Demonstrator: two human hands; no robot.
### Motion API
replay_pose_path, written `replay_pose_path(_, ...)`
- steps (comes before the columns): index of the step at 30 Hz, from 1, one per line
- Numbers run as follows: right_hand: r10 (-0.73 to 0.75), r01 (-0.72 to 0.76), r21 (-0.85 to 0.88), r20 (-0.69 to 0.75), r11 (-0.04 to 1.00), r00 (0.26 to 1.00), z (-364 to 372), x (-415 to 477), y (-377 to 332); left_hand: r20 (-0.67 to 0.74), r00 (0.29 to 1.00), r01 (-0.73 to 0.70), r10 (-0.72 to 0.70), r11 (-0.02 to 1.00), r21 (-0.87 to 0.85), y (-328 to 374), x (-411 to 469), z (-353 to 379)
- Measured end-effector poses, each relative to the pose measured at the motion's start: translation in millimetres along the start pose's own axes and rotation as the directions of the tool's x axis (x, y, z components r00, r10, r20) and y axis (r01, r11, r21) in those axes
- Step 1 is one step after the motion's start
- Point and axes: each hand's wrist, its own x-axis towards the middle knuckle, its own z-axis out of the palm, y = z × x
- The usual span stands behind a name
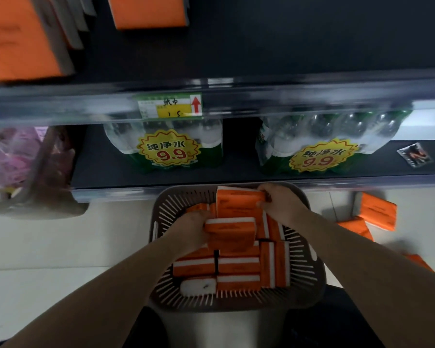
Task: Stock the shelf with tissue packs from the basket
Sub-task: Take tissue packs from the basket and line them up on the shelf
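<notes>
In the head view, close against the lowest shelf edge: a slotted basket (309, 272), parked there, by the look of it, to keep the reach short. Grips with the left hand (191, 229) one tissue pack (230, 234) at its left end, fingers curled round it; keeps it level, long axis left to right, white band along the far edge. Pinches with the right hand (281, 202) a second pack (239, 204) at its right end, raised above the pile, broad orange face to the camera, long axis likewise left to right. Takes one per hand, seemingly to halve the trips. Leaves the remaining packs (239, 267) in rows in the basket, some flat, some on edge. Aims, judging by the arrowed price tag (170, 106), at the upper shelf (286, 46), already carrying orange packs (148, 11) towards its left. Passes over the bottled water (166, 144) beneath. Ignores loose packs (377, 212) on the floor at right.
</notes>
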Motion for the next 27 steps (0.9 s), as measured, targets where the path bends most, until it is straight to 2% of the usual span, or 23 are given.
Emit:
replay_pose_path(3,-0.008,0.008,0.05,0.011,0.999,1.0,-12.2,-8.6,-9.8,-0.032,0.999,-0.021,0.02,1.0,-0.009,7.0,-10.0,-14.9)
replay_pose_path(8,-0.049,0.049,0.072,-0.002,0.996,0.999,-38.3,-25.6,-31.3,-0.037,0.999,0.027,-0.028,0.999,-0.03,19.3,-30.3,-45.4)
replay_pose_path(12,-0.125,0.126,0.036,-0.039,0.991,0.991,-60.7,-41.0,-51.9,-0.081,0.997,-0.012,-0.006,0.978,-0.21,27.5,-50.5,-67.1)
replay_pose_path(19,-0.198,0.208,0.07,-0.133,0.976,0.971,-98.0,-67.0,-97.0,-0.237,0.97,-0.136,0.047,0.916,-0.377,50.4,-88.2,-117.1)
replay_pose_path(22,-0.184,0.211,0.253,-0.126,0.944,0.975,-111.5,-78.0,-115.6,-0.311,0.949,-0.204,0.052,0.853,-0.48,58.8,-104.8,-137.4)
replay_pose_path(24,-0.17,0.202,0.42,-0.114,0.885,0.979,-117.4,-84.2,-129.2,-0.367,0.929,-0.251,0.048,0.81,-0.53,64.4,-112.6,-149.7)
replay_pose_path(27,-0.151,0.189,0.554,-0.115,0.811,0.982,-124.5,-89.5,-150.0,-0.434,0.901,-0.3,0.012,0.74,-0.602,72.8,-120.8,-166.6)
